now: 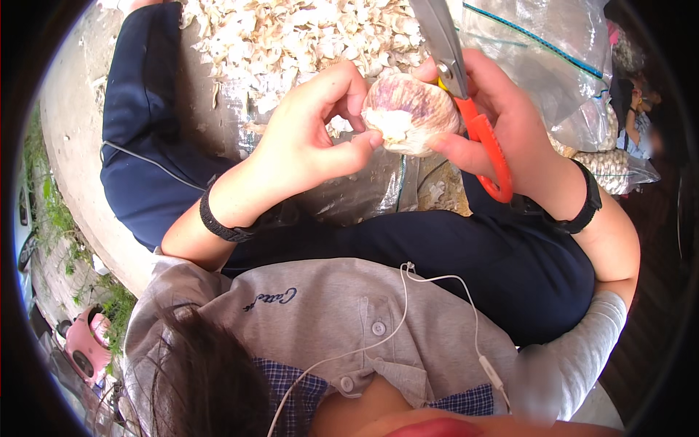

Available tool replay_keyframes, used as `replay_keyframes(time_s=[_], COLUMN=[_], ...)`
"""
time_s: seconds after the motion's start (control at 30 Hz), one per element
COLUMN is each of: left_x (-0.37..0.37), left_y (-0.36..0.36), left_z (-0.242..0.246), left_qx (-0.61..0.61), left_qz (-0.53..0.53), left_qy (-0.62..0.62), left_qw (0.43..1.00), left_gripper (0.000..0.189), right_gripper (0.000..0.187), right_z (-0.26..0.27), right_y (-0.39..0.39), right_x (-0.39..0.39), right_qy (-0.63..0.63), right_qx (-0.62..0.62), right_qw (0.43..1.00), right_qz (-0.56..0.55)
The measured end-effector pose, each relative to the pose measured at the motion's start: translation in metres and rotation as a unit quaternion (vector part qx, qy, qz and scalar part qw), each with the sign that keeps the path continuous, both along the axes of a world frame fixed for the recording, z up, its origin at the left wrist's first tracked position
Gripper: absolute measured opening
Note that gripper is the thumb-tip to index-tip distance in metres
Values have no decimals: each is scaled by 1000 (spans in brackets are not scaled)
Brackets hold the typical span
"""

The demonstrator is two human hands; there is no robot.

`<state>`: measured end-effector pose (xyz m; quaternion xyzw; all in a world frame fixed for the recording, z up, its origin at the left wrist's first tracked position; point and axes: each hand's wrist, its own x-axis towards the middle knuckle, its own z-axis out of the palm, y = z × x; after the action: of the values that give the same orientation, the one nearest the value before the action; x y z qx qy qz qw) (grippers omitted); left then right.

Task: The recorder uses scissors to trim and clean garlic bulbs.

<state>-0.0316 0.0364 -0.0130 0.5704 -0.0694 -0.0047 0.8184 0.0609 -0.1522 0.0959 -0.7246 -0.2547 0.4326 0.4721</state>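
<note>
A large garlic bulb (413, 116) with purple-streaked skin is held up in front of me, its pale, flat end turned toward my body. My left hand (322, 123) pinches its left edge, thumb and forefinger on the skin. From the other side, the thumb and fingertips of my right hand (499, 117) steady the bulb. Scissors (474, 117) with red handles also sit in that hand. Their metal blades point away from me, beyond the bulb, and their handle loop hangs by the palm.
A heap of dry garlic skins (311, 35) spreads over the ground ahead. Clear plastic zip bags (538, 60) lie at the right, with a filled bag (609, 166) nearby. Another person (636, 120) is at far right. A white earphone cable (404, 306) hangs across my shirt.
</note>
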Motion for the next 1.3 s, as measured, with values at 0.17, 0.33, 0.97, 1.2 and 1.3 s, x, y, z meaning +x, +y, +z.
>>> replay_keyframes(time_s=[0.17, 0.33, 0.97, 1.2, 1.3], left_x=[2, 1, -5, -4, -4], left_y=[-2, -2, 7, 13, 11], left_z=[-7, -11, 20, 27, 26], left_qx=[-15, -70, 171, 233, 322], left_qz=[-19, -48, -36, -52, 24], left_qy=[32, 97, -128, -118, -160], left_qw=[999, 992, 976, 964, 933], left_gripper=[21, 23, 50, 46, 44], right_gripper=[62, 63, 70, 66, 65], right_z=[-2, -2, -2, 1, 1], right_y=[-1, 1, 1, 4, 6], right_x=[1, 1, -3, -3, -7], right_qy=[-103, -136, 2, 29, 17], right_qx=[-67, -74, -7, -27, -30], right_qw=[990, 983, 999, 999, 999], right_qz=[65, 96, 49, 35, -18])
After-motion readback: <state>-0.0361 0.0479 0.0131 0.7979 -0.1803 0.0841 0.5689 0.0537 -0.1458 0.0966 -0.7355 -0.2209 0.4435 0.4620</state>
